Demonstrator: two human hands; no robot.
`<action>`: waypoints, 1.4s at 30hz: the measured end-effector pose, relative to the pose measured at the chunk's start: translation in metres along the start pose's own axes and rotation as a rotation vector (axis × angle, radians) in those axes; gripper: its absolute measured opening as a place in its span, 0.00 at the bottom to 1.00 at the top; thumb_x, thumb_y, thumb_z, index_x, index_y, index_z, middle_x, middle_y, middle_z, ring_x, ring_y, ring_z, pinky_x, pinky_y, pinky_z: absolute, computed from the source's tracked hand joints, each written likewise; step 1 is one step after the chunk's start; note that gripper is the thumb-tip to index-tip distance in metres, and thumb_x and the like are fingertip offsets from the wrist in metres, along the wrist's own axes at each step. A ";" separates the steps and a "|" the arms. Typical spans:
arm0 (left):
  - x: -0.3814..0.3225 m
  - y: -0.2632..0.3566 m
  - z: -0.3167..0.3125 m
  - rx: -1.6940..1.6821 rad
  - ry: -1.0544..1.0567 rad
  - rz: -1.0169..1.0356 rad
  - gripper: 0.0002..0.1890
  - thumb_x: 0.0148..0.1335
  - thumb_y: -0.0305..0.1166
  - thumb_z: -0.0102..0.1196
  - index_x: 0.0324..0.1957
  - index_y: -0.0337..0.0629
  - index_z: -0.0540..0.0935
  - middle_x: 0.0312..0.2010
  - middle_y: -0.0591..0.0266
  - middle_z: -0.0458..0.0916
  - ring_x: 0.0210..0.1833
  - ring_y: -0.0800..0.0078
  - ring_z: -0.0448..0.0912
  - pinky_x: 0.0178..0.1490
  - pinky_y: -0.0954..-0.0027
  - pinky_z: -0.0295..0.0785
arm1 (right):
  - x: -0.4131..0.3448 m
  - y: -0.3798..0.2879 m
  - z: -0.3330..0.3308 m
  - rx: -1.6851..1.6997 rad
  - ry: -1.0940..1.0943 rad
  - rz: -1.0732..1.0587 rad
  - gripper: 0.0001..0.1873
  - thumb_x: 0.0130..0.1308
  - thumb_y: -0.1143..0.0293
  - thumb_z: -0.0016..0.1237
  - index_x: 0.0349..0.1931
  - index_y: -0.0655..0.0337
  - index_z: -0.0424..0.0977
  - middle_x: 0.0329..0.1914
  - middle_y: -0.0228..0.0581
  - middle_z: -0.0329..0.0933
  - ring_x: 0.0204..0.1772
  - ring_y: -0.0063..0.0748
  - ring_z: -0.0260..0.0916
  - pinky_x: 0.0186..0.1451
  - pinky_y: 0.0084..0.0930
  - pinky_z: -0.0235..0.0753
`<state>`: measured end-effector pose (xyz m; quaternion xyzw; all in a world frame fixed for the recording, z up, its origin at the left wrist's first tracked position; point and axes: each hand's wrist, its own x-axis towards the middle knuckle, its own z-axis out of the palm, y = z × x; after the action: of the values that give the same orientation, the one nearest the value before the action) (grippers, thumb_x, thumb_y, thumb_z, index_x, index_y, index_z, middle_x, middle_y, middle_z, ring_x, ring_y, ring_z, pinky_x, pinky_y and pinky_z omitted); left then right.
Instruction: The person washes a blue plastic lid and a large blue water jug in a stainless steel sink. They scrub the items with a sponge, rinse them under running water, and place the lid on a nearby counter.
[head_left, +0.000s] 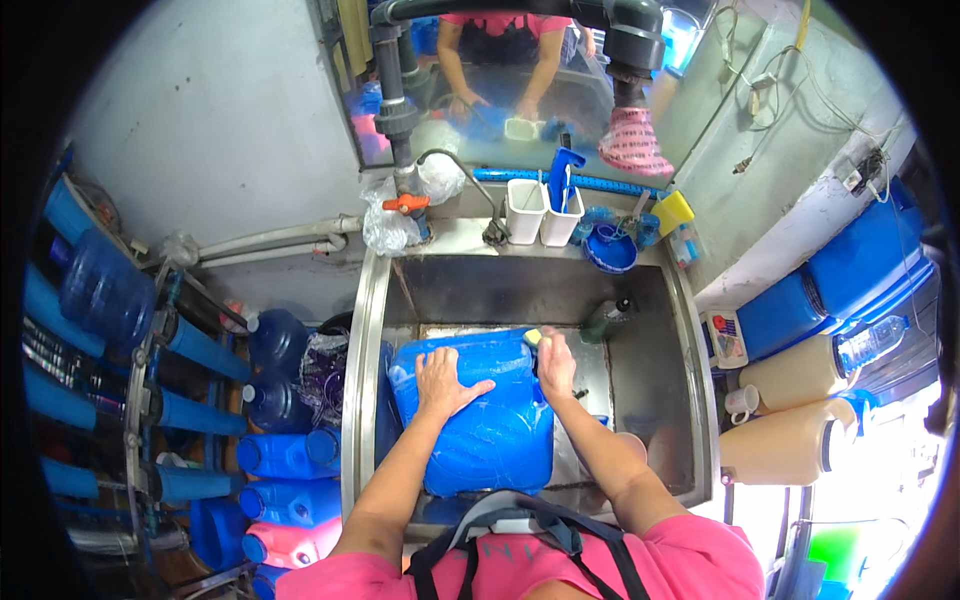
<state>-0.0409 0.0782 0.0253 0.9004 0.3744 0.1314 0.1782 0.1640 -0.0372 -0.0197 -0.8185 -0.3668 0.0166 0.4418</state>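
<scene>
A blue plastic jerrycan (491, 427) lies in a stainless steel sink (697, 420), its surface streaked with what looks like suds. My left hand (444, 381) rests on its upper left part with the fingers spread. Near the can's far right corner, my right hand (556, 367) grips a yellow sponge (533, 337) against the edge. Much of the sponge is hidden by the fingers. A dark green bottle (606, 321) leans in the sink's far right corner. Partly behind my right forearm is a pinkish round container (631, 447).
On the back ledge stand two white plastic holders (526, 211), a blue round lid (610, 249) and a yellow sponge (675, 210). An orange-handled valve (406, 204) sits at the back left. Blue jugs (289, 502) are stacked left of the sink; beige containers (787, 442) lie to the right.
</scene>
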 end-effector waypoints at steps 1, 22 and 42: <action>-0.008 0.003 -0.004 -0.006 0.037 0.010 0.46 0.37 0.66 0.66 0.48 0.35 0.75 0.47 0.52 0.75 0.57 0.58 0.70 0.66 0.48 0.54 | -0.008 -0.001 -0.001 0.067 0.020 0.195 0.14 0.69 0.61 0.42 0.50 0.56 0.70 0.42 0.54 0.78 0.48 0.60 0.74 0.49 0.50 0.71; -0.129 0.057 -0.025 -0.150 0.379 0.246 0.45 0.28 0.53 0.75 0.49 0.34 0.75 0.47 0.52 0.75 0.56 0.56 0.70 0.62 0.52 0.59 | -0.057 -0.111 -0.076 -0.653 -0.500 -0.529 0.23 0.66 0.44 0.38 0.53 0.42 0.76 0.58 0.41 0.72 0.65 0.55 0.62 0.64 0.69 0.52; -0.151 0.081 -0.016 -0.141 0.301 0.460 0.36 0.40 0.43 0.70 0.53 0.40 0.75 0.52 0.47 0.72 0.56 0.51 0.70 0.62 0.49 0.62 | -0.023 -0.096 -0.026 -0.626 -0.507 -0.155 0.18 0.59 0.58 0.47 0.48 0.51 0.75 0.40 0.51 0.80 0.47 0.52 0.77 0.49 0.50 0.72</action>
<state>-0.0996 -0.0802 0.0576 0.9174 0.1724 0.3264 0.1485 0.1001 -0.0371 0.0601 -0.8533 -0.5120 0.0721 0.0670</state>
